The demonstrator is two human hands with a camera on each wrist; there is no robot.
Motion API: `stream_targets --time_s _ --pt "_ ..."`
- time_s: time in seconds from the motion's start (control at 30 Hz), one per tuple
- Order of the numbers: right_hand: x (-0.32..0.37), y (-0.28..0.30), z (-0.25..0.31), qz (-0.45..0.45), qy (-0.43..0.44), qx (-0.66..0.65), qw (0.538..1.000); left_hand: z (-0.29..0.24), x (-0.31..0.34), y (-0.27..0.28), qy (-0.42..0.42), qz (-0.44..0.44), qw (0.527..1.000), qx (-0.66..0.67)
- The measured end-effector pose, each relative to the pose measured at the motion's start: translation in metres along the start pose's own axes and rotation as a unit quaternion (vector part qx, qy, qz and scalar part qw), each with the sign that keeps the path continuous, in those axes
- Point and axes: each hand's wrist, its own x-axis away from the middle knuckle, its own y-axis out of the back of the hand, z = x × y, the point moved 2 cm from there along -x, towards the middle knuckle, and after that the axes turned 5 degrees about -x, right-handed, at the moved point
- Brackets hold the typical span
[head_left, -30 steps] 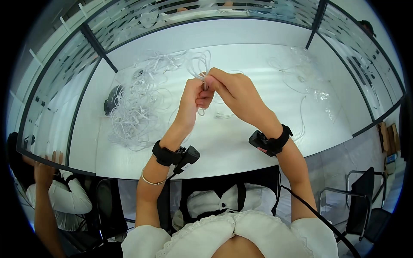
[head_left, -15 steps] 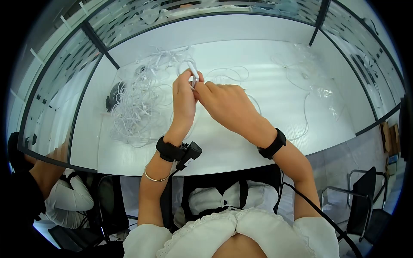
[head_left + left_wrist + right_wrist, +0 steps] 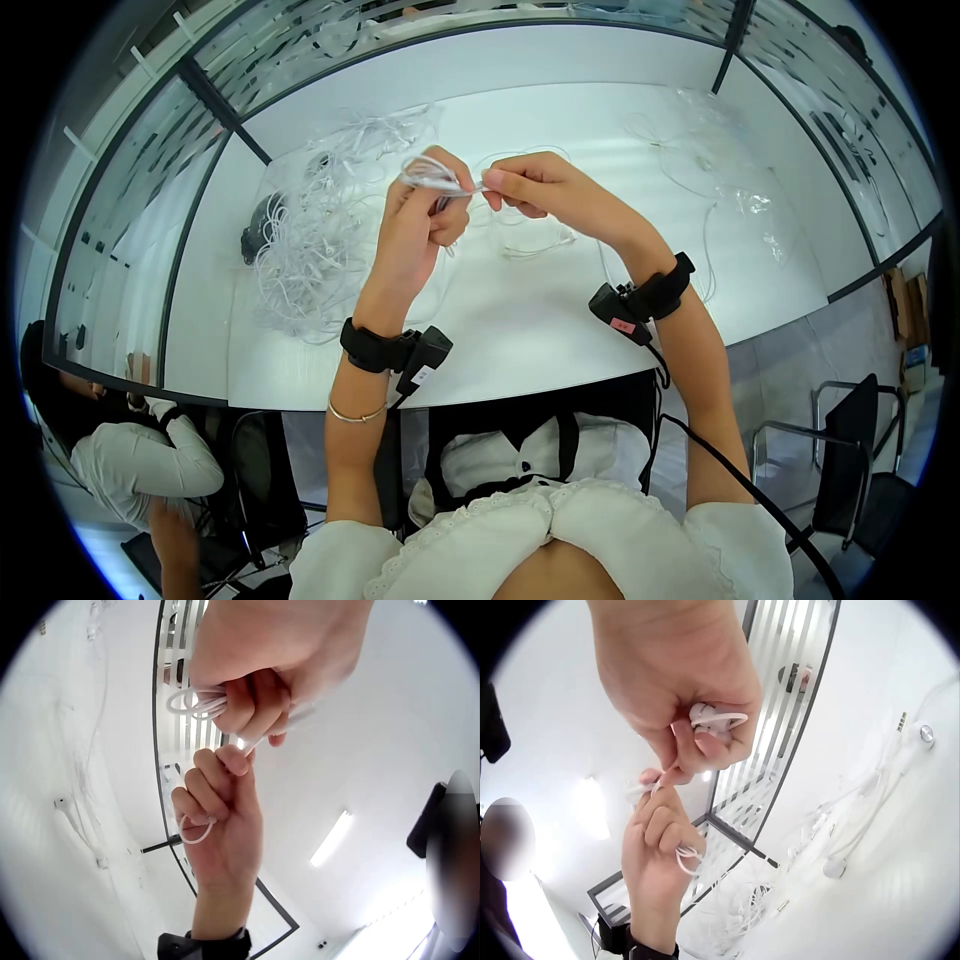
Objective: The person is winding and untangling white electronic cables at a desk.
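Note:
White earphone cable, wound into a bundle (image 3: pixel 430 178), sits in my left hand (image 3: pixel 408 232), whose fingers curl round it above the table. Loops (image 3: pixel 196 703) of it stick out past the fingers in the left wrist view. Just to the right, my right hand (image 3: pixel 560 190) pinches a stretch of the same cable between thumb and forefinger, and the cable spans the short gap between the hands. White earbuds (image 3: pixel 703 716) are tucked in the right hand's curled fingers, with a small cable loop showing. The rest of the bundle is hidden inside the left hand.
A tangled pile of white cables (image 3: pixel 315 260) covers the table's left side, with a black object (image 3: pixel 258 230) beside it. A small cable bundle (image 3: pixel 540 248) lies mid-table, and clear plastic bags (image 3: pixel 755 205) at the right. Low partitions (image 3: pixel 480 68) enclose the table.
The hands, pressed together earlier, now stand slightly apart with cable stretched between them. My right hand has shifted right, and the bundle has tipped over sideways in the left hand.

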Motion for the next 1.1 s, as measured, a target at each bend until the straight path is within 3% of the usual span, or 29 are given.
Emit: stream_targets --time_s 0.2,0.3,0.43,0.57,0.67,0.7,0.8,0.83,0.93,0.97,1.07,1.1 --pt "0.004 0.009 0.002 -0.061 0.004 -0.036 0.997 0.01 0.001 -0.01 0.121 0.11 0.986 0.032" --pt "0.004 0.006 0.0 -0.083 0.004 -0.021 0.996 0.013 0.003 -0.013 0.118 0.027 0.987 -0.107" --pt "0.003 -0.002 -0.002 -0.106 0.073 0.009 0.992 0.016 0.003 -0.012 0.146 0.087 0.98 -0.102" --pt "0.006 0.003 0.015 -0.099 0.035 0.117 0.988 0.018 0.004 -0.016 0.101 0.04 0.986 -0.122" --pt "0.004 0.007 0.003 -0.222 0.12 0.235 0.939 0.028 0.001 -0.012 0.091 0.015 0.993 -0.067" --pt "0.004 0.006 0.006 -0.281 0.252 0.37 0.849 0.026 0.001 -0.011 0.096 -0.017 0.993 -0.059" --pt "0.005 0.005 0.019 -0.244 0.287 0.351 0.857 0.027 -0.001 -0.002 0.089 -0.126 0.988 -0.022" --pt "0.006 -0.003 0.023 -0.188 0.233 0.289 0.91 0.028 0.0 0.002 0.082 -0.145 0.986 -0.015" --pt "0.007 -0.028 0.019 -0.062 0.193 0.366 0.908 0.03 -0.003 0.008 0.059 -0.184 0.981 -0.02" --pt "0.007 -0.035 0.016 -0.05 0.222 0.371 0.9 0.029 -0.002 0.005 0.057 -0.223 0.972 -0.047" --pt "0.005 -0.043 0.003 -0.048 0.144 0.281 0.947 0.032 -0.002 0.013 0.039 -0.235 0.97 -0.05" --pt "0.004 -0.044 -0.002 -0.039 0.158 0.305 0.938 0.035 -0.002 0.016 0.036 -0.23 0.972 -0.045"
